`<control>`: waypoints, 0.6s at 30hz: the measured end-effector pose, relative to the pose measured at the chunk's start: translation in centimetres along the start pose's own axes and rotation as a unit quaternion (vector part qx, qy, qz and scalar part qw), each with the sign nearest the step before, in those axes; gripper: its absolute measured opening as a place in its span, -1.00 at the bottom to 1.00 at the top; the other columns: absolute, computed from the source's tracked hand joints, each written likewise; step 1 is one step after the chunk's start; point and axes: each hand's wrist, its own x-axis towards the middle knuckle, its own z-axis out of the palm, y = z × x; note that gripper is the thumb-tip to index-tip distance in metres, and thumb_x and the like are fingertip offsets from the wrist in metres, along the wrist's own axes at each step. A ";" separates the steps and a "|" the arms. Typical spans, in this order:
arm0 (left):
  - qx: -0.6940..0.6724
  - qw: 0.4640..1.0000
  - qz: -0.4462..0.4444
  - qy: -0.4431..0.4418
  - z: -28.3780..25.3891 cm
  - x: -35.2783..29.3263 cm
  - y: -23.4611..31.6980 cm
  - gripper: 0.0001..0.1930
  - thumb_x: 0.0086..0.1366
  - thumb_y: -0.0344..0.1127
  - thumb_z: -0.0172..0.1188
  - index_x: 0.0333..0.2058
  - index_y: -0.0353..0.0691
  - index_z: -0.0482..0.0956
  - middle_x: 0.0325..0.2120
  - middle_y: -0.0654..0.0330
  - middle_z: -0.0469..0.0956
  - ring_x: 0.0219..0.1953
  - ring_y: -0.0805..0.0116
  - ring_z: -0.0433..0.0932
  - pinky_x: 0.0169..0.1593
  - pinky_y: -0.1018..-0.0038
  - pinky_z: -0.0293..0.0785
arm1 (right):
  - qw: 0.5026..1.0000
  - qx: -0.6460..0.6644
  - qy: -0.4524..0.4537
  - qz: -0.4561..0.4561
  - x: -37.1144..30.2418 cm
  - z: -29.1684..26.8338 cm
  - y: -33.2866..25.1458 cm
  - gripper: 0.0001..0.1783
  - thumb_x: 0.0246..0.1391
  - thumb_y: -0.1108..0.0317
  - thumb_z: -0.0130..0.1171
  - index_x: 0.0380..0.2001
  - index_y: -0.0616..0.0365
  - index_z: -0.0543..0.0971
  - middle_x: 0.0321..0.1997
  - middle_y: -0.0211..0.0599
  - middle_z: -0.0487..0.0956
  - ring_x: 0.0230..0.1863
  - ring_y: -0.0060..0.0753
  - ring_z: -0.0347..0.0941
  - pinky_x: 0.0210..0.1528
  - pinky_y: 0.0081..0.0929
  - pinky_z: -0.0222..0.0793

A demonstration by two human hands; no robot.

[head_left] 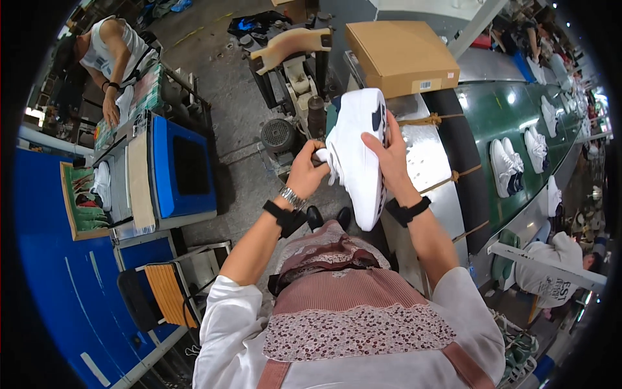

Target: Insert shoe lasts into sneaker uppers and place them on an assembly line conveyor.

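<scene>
A white sneaker [357, 152] with dark marks along its sole side is held up in front of me, turned on its side. My right hand [389, 155] grips it from the right, thumb across the white side and fingers behind the sole. At its opening, my left hand [306, 170] pinches a white piece, which looks like the tongue or lace end. White laces hang beside those fingers. Both wrists wear black bands, and the left also has a metal watch.
A brown cardboard box [402, 55] lies beyond the shoe. At right, a green conveyor [483, 129] carries several white sneakers. A machine with a motor [278, 135] stands ahead on the floor. A blue-sided machine [184, 165] and a stool [162, 295] are left; a co-worker [120, 48] works at far left.
</scene>
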 end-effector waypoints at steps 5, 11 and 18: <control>-0.113 0.987 -0.078 0.086 0.3 7.3 -1.7 -0.71 0.15 -0.49 0.07 -0.11 -0.34 0.45 -0.53 0.15 0.52 -0.55 0.34 0.50 -0.44 0.41 0.42 | 0.948 -0.295 0.047 -0.113 8.1 2.5 -1.1 0.13 -0.09 -0.09 0.48 0.38 0.34 0.19 0.17 0.17 0.56 0.17 0.02 0.53 0.23 -0.21 0.39; -0.217 0.956 -0.052 0.189 -1.9 9.0 -15.0 -0.70 0.37 -0.35 0.04 0.03 -0.29 0.54 -0.16 -0.04 0.67 -0.27 0.18 0.70 -0.24 0.29 0.64 | 0.879 -0.466 -0.070 -0.071 8.2 11.4 -2.6 0.11 -0.06 -0.18 0.40 0.39 0.20 0.16 0.09 0.23 0.58 0.09 0.27 0.54 0.15 -0.03 0.42; -0.371 0.896 -0.238 0.048 3.3 8.3 -7.7 -0.66 0.31 -0.40 -0.03 0.06 -0.10 0.45 -0.18 0.19 0.64 -0.22 0.27 0.66 -0.37 0.24 0.58 | 0.779 -0.617 -0.066 -0.088 9.6 9.5 -5.0 0.06 -0.15 -0.12 0.41 0.31 0.17 0.17 -0.05 0.18 0.60 -0.05 0.25 0.58 0.02 0.06 0.48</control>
